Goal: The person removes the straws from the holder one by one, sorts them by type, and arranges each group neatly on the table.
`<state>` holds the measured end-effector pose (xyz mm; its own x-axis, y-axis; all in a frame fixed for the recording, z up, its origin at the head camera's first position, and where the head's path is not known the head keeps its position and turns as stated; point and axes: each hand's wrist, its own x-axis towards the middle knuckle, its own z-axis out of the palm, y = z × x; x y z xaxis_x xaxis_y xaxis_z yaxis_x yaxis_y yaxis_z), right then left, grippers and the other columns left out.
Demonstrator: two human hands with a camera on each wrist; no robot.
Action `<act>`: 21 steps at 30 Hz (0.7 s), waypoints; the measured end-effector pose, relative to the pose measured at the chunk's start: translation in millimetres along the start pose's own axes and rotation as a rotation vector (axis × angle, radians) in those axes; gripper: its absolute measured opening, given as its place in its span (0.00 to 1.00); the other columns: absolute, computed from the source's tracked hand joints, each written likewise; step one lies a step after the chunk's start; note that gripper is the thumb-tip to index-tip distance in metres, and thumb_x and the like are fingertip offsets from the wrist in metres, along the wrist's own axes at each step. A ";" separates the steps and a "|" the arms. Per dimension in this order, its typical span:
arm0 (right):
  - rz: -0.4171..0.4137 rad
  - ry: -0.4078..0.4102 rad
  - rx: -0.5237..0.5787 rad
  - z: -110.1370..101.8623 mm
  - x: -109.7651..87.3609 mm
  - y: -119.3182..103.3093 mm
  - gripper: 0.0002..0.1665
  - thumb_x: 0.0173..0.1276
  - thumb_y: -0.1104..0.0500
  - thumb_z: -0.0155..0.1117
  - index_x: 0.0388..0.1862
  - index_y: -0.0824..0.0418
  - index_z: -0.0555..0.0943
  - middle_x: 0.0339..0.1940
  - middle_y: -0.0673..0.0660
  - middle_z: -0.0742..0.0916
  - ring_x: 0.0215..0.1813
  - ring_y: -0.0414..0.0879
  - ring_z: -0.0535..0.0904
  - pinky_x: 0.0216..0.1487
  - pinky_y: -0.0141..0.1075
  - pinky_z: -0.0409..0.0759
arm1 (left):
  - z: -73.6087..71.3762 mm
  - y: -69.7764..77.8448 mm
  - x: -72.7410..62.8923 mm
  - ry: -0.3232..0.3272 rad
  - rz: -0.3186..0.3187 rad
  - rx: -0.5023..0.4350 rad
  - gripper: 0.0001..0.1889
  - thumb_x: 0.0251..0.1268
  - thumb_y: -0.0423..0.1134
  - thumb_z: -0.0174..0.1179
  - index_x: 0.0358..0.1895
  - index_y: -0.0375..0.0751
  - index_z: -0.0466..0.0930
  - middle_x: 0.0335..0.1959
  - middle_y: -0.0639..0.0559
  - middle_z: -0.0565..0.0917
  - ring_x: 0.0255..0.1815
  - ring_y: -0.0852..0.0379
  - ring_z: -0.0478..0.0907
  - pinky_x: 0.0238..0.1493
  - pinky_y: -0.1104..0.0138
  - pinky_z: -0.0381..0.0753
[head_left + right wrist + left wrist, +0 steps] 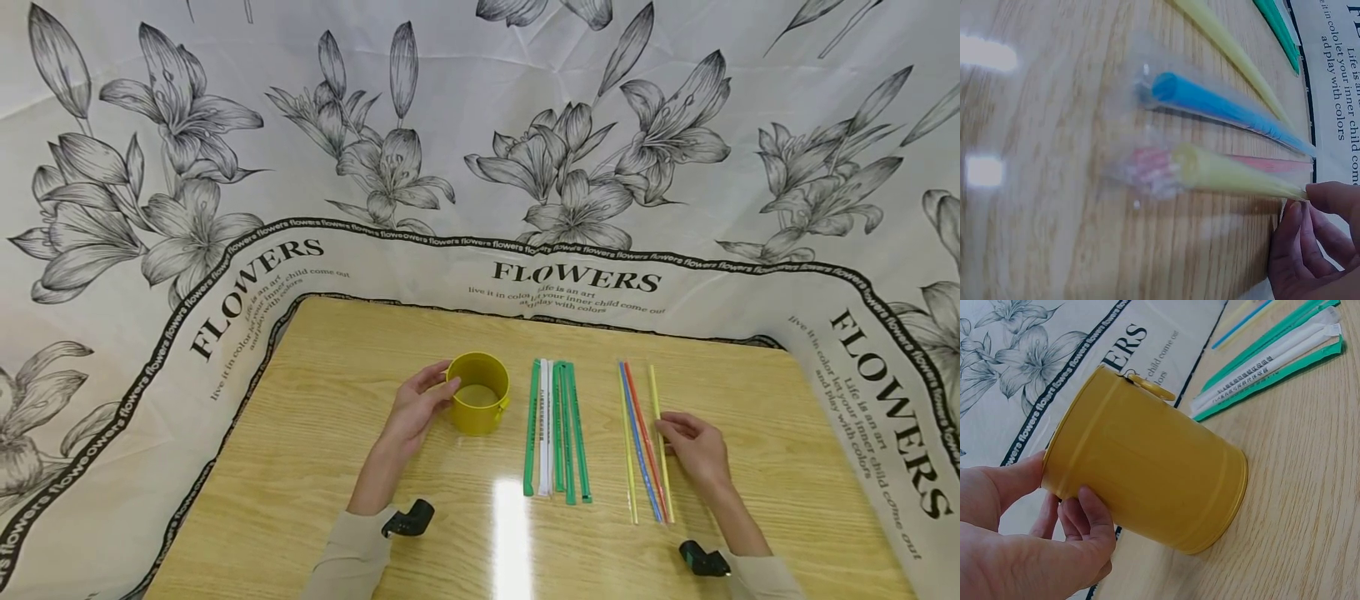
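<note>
My left hand (416,406) grips the rim of a yellow bucket (477,419), thumb at the lip and fingers against the outer wall. In the left wrist view the bucket (1147,462) looks tilted, and a small ring handle (1150,387) shows near its rim. On the other side, my right hand (699,454) pinches a yellow straw (653,393) between thumb and fingers. Beside it lie a red straw (643,425), a blue straw (636,442) and another yellow straw (627,446). Clear wrapping shows around the straw ends in the right wrist view.
Several green paper-wrapped straws (532,425) and white-wrapped ones (543,442) lie between the bucket and the coloured straws. They rest on a wooden table (337,350). A flower-printed cloth (420,275) hangs around its back and sides.
</note>
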<state>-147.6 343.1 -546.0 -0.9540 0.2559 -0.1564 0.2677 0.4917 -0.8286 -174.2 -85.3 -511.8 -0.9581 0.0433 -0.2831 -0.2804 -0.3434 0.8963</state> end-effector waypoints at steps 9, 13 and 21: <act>-0.149 0.038 -0.180 7.5 3.5 1.7 0.17 0.71 0.61 0.70 0.51 0.74 0.84 0.38 0.64 0.88 0.30 0.30 0.80 0.28 0.27 0.80 | 1.2 -0.1 -0.2 0.018 -0.006 0.011 0.23 0.72 0.30 0.64 0.69 0.36 0.75 0.57 0.43 0.72 0.43 0.59 0.77 0.46 0.72 0.80; -0.149 0.020 -0.183 8.6 1.8 -0.5 0.17 0.71 0.62 0.70 0.51 0.74 0.83 0.37 0.64 0.88 0.30 0.35 0.81 0.28 0.28 0.80 | 1.8 0.5 -0.6 0.017 -0.005 0.008 0.23 0.72 0.30 0.64 0.69 0.36 0.75 0.57 0.43 0.71 0.43 0.59 0.76 0.46 0.72 0.80; -0.139 -0.001 -0.164 10.3 -2.9 -5.0 0.18 0.74 0.59 0.68 0.52 0.75 0.82 0.38 0.65 0.87 0.28 0.37 0.82 0.28 0.30 0.82 | 1.0 0.7 -1.2 0.009 -0.006 0.014 0.23 0.73 0.30 0.64 0.69 0.35 0.75 0.56 0.43 0.72 0.43 0.59 0.76 0.50 0.69 0.80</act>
<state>-147.6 331.4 -546.9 -0.9834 0.1755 -0.0468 0.1516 0.6508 -0.7440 -173.3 -84.6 -510.5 -0.9559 0.0370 -0.2913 -0.2868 -0.3303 0.8992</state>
